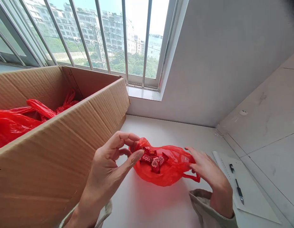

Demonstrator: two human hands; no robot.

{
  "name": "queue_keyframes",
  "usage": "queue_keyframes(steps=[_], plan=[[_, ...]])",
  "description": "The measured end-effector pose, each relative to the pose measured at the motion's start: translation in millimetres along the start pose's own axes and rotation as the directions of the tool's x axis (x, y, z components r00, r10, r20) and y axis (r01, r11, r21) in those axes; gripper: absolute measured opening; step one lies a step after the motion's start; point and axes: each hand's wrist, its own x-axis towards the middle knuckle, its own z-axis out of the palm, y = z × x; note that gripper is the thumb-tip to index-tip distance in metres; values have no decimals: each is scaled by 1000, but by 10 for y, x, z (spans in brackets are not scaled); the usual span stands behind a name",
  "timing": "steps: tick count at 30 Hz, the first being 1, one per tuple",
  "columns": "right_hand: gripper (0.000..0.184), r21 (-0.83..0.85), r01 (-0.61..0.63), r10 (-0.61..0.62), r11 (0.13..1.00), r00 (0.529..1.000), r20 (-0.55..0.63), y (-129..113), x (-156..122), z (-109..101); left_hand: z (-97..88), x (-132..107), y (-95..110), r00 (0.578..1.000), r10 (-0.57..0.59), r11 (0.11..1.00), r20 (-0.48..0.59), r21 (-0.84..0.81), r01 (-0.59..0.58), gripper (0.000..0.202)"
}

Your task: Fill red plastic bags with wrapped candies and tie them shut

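Observation:
A red plastic bag (161,180) lies on the white tabletop with its mouth spread open. Inside it sit several small dark-red wrapped candies (155,164) with printed labels. My left hand (113,161) is curled around the bag's left rim, its thumb over the candies and its fingers at the bunched plastic. On the opposite side, my right hand (208,167) grips the bag's right edge near a loop handle; part of its fingers is hidden behind the plastic.
A tall cardboard box (66,136) at the left holds more red plastic bags (16,123). To the right, a black pen (239,191) lies on a white notebook (253,196). Behind the white table (147,126) are a grey wall and a barred window (113,41); a tiled wall (270,142) bounds the right.

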Motion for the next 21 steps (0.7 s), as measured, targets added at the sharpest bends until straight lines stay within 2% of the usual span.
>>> queue_keyframes(steps=[2, 3, 5, 6, 7, 10, 11, 13, 15, 16, 18, 21], plan=[[47, 194, -92, 109, 977, 991, -78, -51, 28, -136, 40, -22, 18, 998, 33, 995, -52, -94, -38, 16], [54, 312, -120, 181, 942, 968, -174, -87, 45, -199, 54, -31, 21, 996, 41, 987, -80, -150, -52, 19], [70, 501, -60, 290, 863, 871, -396, -163, 78, -289, 75, -38, 10, 990, 42, 964, -132, -256, -75, 24], [74, 555, -8, 316, 832, 829, -461, -196, 90, -312, 81, -35, -1, 987, 41, 953, -155, -291, -85, 27], [73, 589, 38, 316, 808, 814, -487, -225, 98, -324, 86, -28, -14, 984, 40, 946, -174, -310, -93, 28], [56, 664, 172, 250, 728, 835, -490, -305, 88, -324, 81, 2, -39, 976, 70, 941, -208, -310, -134, 27], [51, 679, 236, 231, 695, 821, -522, -335, 75, -325, 74, 10, -38, 973, 97, 938, -207, -309, -159, 27], [46, 676, 369, 210, 638, 761, -613, -401, 39, -336, 56, 14, -23, 964, 174, 922, -200, -311, -231, 30], [47, 639, 462, 172, 615, 712, -681, -457, 4, -354, 48, 5, -9, 953, 245, 913, -178, -288, -288, 35], [50, 619, 488, 142, 616, 704, -696, -473, -9, -362, 50, 0, -10, 948, 272, 914, -166, -263, -308, 37], [56, 585, 491, 73, 646, 723, -687, -467, -24, -375, 67, -6, -35, 936, 321, 922, -142, -180, -344, 42], [64, 530, 332, 20, 780, 834, -551, -384, -44, -397, 91, 2, -107, 930, 360, 933, -68, 21, -360, 49]])
